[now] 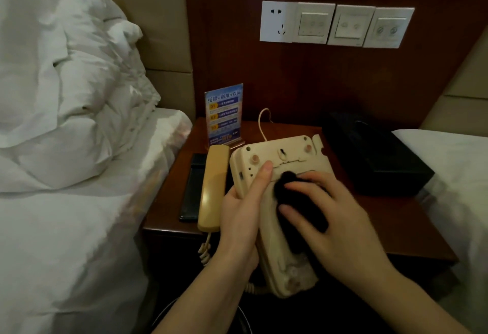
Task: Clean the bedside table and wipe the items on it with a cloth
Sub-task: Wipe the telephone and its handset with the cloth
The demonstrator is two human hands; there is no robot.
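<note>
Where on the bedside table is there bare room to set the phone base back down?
Bare wood shows on the bedside table at its front right, between the right hand and the black box, and behind the phone base near the cord. The left side is crowded: the handset, a remote and the sign stand sit close together.

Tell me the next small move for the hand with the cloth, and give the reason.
Probably slide the right hand and its dark cloth up toward the top of the phone base. The left hand holds the base turned underside up, the cloth covers only its middle, and the upper part with the round feet lies bare beyond the fingers.
</note>
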